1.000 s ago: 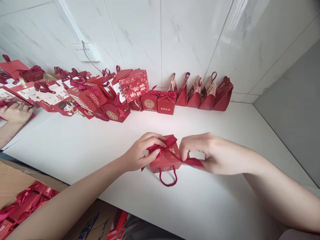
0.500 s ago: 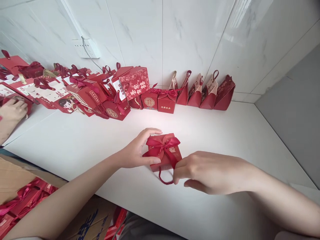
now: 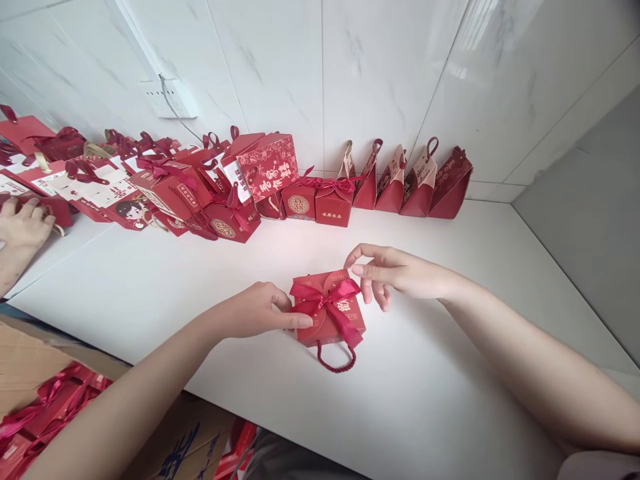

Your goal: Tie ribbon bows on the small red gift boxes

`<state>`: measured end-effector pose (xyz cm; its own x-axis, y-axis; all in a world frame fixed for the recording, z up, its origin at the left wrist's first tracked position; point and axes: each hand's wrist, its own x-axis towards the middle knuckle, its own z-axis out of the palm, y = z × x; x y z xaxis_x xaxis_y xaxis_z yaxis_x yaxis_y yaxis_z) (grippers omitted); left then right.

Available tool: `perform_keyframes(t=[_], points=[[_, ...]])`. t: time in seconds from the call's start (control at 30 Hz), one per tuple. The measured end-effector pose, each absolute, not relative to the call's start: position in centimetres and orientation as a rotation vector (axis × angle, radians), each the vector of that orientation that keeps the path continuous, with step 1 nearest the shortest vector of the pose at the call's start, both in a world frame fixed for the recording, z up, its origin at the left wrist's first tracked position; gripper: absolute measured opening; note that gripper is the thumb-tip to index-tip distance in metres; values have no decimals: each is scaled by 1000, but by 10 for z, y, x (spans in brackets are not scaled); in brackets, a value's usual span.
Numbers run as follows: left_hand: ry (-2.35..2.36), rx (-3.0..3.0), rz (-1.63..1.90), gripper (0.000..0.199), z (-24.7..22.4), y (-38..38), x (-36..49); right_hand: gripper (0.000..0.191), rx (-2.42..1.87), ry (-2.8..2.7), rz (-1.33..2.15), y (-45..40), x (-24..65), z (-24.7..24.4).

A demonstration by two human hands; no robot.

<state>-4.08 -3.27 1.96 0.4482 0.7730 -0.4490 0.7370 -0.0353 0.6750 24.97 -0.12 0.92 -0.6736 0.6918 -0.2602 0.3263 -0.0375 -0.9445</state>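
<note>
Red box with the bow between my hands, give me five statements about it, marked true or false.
The left hand touches the red box. True.
The red box is plain on top. False: a ribbon bow lies there.
A rope handle curves out at the box's near side. True.
Both hands grip the rope handle. False: neither does; the right hand is by the box's far right corner.
The red box rests on the white tabletop. True.
</note>
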Motion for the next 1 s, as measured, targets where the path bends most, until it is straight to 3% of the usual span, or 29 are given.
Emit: perform_keyframes(t=[0.07,0.23,0.37,0.53,0.83,1.0], points=[[1207,1707,-9,49,17,-31,-38,38,-1035,-1899,1771,1,250,6],[1110,1685,96,45,16,-30,-34,27,-1021,-2137,1346,1,254,9],[979,1679,62,44,18,-30,-36,23,-869,-2246,1396,-4,252,12],[910,1622,30,44,19,-32,-36,20,-700,-2273,1224,-13,240,9],[1143,1493,387,38,17,-32,-27,9,-984,-2430,771,-30,236,17],[1086,1434,107,46,29,-43,-24,13,-914,-2385,803,-35,232,22]])
